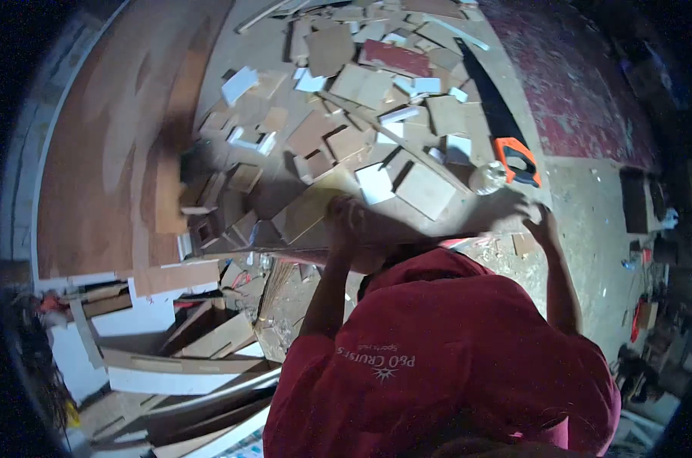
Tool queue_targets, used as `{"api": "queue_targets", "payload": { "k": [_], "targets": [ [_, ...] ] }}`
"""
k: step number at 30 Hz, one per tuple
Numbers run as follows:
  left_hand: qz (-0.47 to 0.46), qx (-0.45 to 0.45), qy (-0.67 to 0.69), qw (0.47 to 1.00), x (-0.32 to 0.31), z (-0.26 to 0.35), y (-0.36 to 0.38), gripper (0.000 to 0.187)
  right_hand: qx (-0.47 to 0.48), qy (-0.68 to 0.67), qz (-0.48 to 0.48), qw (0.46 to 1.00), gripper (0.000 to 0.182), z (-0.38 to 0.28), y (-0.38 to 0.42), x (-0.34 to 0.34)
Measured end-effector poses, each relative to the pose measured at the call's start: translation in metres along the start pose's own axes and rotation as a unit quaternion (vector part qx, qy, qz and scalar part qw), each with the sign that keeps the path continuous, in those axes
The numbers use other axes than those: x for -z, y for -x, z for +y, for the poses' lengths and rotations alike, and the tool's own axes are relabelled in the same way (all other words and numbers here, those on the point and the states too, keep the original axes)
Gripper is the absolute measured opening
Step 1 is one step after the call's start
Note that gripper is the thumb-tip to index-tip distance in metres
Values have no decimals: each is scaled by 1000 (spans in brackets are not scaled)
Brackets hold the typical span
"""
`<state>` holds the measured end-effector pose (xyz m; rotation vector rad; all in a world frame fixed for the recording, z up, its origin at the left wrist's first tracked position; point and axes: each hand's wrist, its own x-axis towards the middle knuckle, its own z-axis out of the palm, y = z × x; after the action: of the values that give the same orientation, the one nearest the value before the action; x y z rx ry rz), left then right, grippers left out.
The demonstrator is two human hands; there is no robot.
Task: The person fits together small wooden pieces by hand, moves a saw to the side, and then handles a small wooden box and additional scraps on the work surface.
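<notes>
My left hand (346,219) is over the near edge of the table, at the corner of a yellowish flat board (309,208). Its fingers are dim and smeared, so its grip cannot be made out. Further right, my right hand (543,224) is at the table's near right corner, fingers apart, with nothing visible in it. A handsaw (520,158) with an orange and black handle lies just beyond that hand, beside a small clear roundish object (487,178). Between my hands lies a pale square block (425,190) with a white piece (374,183) beside it.
Many wood and white offcuts, including a dark red piece (395,58), are scattered over the table. A large brown board (102,153) stands at the left. Below it are stacked panels (178,362). A reddish worn surface (579,91) is at the right.
</notes>
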<state>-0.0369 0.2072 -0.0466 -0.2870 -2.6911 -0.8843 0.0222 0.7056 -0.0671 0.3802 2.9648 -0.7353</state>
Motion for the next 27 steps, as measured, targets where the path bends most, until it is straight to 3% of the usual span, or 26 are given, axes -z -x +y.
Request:
{"api": "queue_targets", "payload": {
  "k": [3,4,6,8,10,11,13,16,19,20,22,24,27],
  "targets": [
    [-16,-55,-23,998,-12,1,-5,23,64,-140,35,988,95,-72,-14,18],
    [-18,-60,-18,998,-17,8,-3,23,128,-129,60,981,102,-80,-22,14],
    [27,-19,6,999,-22,18,1,25,196,-180,39,963,109,-96,-38,7],
    [25,-35,11,999,-35,14,5,28,237,-165,42,956,112,-117,-47,9],
    [27,-51,16,998,-38,18,4,30,267,-245,19,932,115,-129,-53,8],
    [9,-16,8,1000,-37,24,5,31,227,-286,-20,931,116,-134,-53,11],
    [-3,18,4,1000,-35,36,4,33,252,-320,4,913,113,-123,-66,-7],
    [84,3,73,994,-40,36,6,33,275,-331,22,902,107,-116,-82,-11],
    [89,34,-50,994,-51,18,8,31,172,-317,-1,933,103,-118,-109,18],
    [112,51,-55,991,-48,18,8,30,178,-426,7,887,102,-119,-127,29],
    [139,69,-63,986,-41,26,1,30,159,-363,94,913,104,-95,-187,36],
    [137,125,-29,982,-30,41,-10,30,139,-223,240,934,100,-91,-238,62],
    [134,129,-71,980,-30,50,-18,30,131,-238,244,931,102,-78,-313,79]
  ]
}}
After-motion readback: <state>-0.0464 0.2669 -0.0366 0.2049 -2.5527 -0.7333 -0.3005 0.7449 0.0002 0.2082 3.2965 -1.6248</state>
